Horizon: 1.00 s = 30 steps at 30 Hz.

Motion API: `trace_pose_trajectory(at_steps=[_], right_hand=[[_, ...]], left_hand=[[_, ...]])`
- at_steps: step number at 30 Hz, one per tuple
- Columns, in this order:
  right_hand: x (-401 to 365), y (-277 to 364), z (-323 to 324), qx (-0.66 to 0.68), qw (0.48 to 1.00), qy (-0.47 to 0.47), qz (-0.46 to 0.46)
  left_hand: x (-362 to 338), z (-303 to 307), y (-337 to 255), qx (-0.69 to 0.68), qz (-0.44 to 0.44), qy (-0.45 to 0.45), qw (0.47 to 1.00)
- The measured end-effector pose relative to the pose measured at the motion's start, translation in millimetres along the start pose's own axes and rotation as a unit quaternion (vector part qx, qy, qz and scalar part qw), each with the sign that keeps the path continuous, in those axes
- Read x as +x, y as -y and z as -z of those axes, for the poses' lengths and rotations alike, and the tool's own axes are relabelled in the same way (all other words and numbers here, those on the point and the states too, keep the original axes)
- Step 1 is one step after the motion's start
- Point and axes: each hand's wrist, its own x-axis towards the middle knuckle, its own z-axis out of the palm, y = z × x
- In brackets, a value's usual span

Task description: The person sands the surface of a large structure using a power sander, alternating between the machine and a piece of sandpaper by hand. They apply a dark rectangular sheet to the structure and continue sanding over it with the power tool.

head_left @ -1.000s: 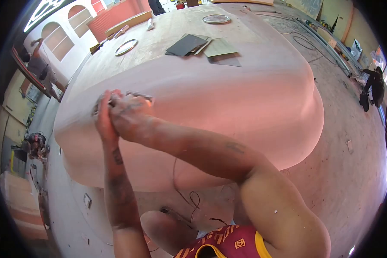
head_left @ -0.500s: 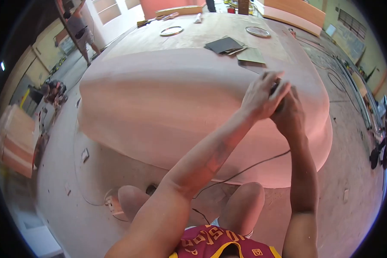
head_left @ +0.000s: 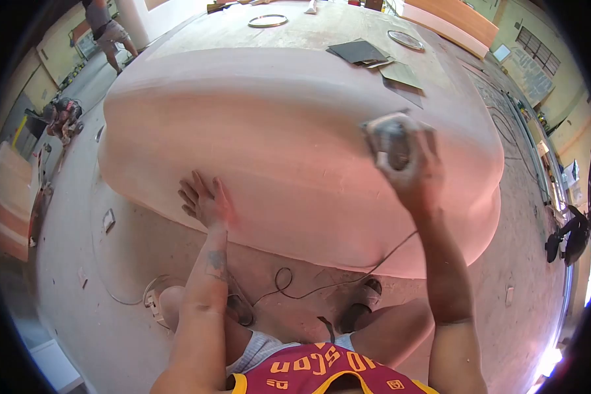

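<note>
A big pink block (head_left: pixel 295 164) with curvy sides sits in front of me. On top of it lie a pile of flat sheets (head_left: pixel 358 52) and 2 thin rings (head_left: pixel 267 26). My left hand (head_left: pixel 203 200) rests low on the pink side, fingers spread wide, holding nothing. My right hand (head_left: pixel 414 164) has its fingers bent around a blurry tool (head_left: pixel 393 138), at the block's upper right, near the sheets.

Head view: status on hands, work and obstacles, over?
Right hand gripping blurred tool at block. Left hand spread, apparently resting on block's side. Sheets lie on top, just beyond tool.
</note>
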Motion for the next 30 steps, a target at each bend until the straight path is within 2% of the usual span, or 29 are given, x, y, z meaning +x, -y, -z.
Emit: trace_pose_trajectory(at_steps=[3,5,7,10,12,16,20,22,27,28,29,30], right_hand=[[21.5,64.2,-57.3,0.029,0.995,-0.004,0.091],[25.6,98.1,-99.1,0.027,0.993,0.029,0.108],[29.5,126.1,-152.0,0.095,0.983,-0.009,0.159],[29.1,171.7,-184.1,0.090,0.980,0.019,0.176],[29.5,179.2,-189.5,0.100,0.977,0.044,0.185],[8.6,137.0,-157.7,0.079,0.984,0.016,0.162],[-18.7,55.3,-64.5,0.071,0.993,0.057,0.072],[-30.3,11.9,-18.3,0.045,0.997,-0.020,0.065],[-51.8,-107.5,62.8,0.002,0.992,-0.100,-0.083],[-49.3,-123.7,79.9,-0.047,0.980,-0.094,-0.168],[-45.6,-143.6,95.5,-0.057,0.970,-0.113,-0.207],[-38.4,-152.1,114.6,-0.016,0.961,-0.111,-0.252]], left_hand=[[-1.9,1.5,1.9,-0.026,-0.007,-0.016,1.000],[-2.6,-1.6,3.5,-0.030,-0.017,-0.019,0.999],[0.1,-7.0,9.6,-0.017,-0.012,-0.020,1.000],[-3.8,-2.6,8.8,-0.038,-0.027,-0.021,0.999],[-3.6,-2.6,7.8,-0.049,-0.016,-0.017,0.999],[-2.4,-9.5,14.8,-0.041,-0.021,-0.025,0.999],[3.5,-24.1,24.8,0.019,-0.024,-0.046,0.998],[3.7,-29.2,26.6,0.027,-0.029,-0.058,0.998],[-3.3,-13.4,9.7,0.015,-0.002,-0.041,0.999],[-1.1,-14.3,11.3,0.005,0.002,-0.041,0.999],[0.0,-14.5,12.7,0.014,0.000,-0.038,0.999],[1.6,-15.4,15.0,0.023,-0.001,-0.037,0.999]])
